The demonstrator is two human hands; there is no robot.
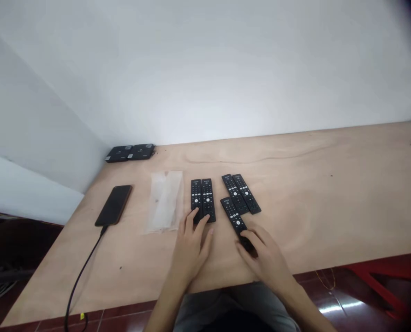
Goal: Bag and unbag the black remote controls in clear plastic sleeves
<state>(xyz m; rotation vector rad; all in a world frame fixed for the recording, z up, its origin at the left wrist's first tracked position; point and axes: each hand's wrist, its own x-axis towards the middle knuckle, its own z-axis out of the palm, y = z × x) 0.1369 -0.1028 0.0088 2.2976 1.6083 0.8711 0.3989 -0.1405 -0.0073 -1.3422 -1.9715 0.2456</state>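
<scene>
Two black remote controls lie side by side near the middle of the table, a left one (196,193) and a right one (208,199). My left hand (190,244) rests with its fingers apart, the fingertips touching their lower ends. My right hand (265,253) has thumb and fingers around the lower end of another remote control (234,216), which lies tilted on the table; its bottom is partly hidden by the fingers. Just beyond it are two more slanted remote controls, one (233,190) beside the other (246,191).
A clear plastic bag (166,200) lies left of the remotes. Farther left is a dark phone (114,205) with a black cable (84,269) running off the front edge. Two black boxes (141,151) sit in the back left corner by the wall. A red stool (381,281) stands at lower right.
</scene>
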